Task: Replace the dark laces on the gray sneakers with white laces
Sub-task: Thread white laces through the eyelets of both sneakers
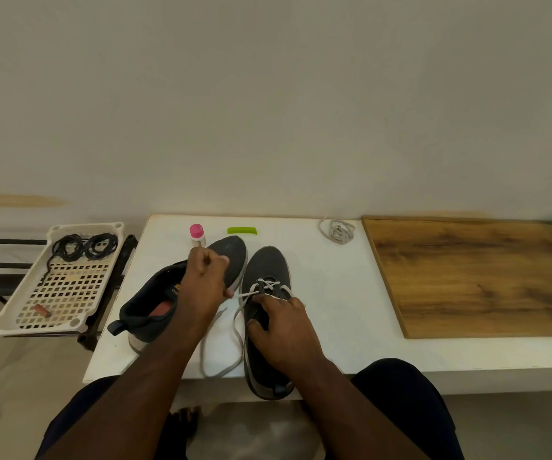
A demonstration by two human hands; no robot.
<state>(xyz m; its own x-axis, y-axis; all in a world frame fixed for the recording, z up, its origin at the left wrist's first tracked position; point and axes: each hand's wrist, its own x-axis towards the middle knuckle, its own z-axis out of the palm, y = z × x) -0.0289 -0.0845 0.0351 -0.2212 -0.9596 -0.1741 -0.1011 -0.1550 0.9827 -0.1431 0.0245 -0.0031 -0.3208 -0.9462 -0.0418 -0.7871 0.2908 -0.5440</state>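
In the head view, both gray sneakers sit on the white bench [301, 343] at lower centre. The right sneaker [265, 313] lies flat, its long axis running from the heel at the bench's near edge to the toe pointing away toward the wall. A white lace [235, 318] already crosses its lowest eyelets, and its loose length trails in a loop toward the near edge. The right hand [283, 330] presses down on the tongue and opening, apparently to steady the shoe. The left hand [206, 277] is pinched shut on the lace end, drawing it up and leftward, likely to pull slack through. The left sneaker [181, 290] is unlaced and tipped on its side, with its toe toward the upper right. Dark laces [84, 247] lie coiled in the perforated tray [12, 313] at left; a second white lace [337, 230] waits near the wall.
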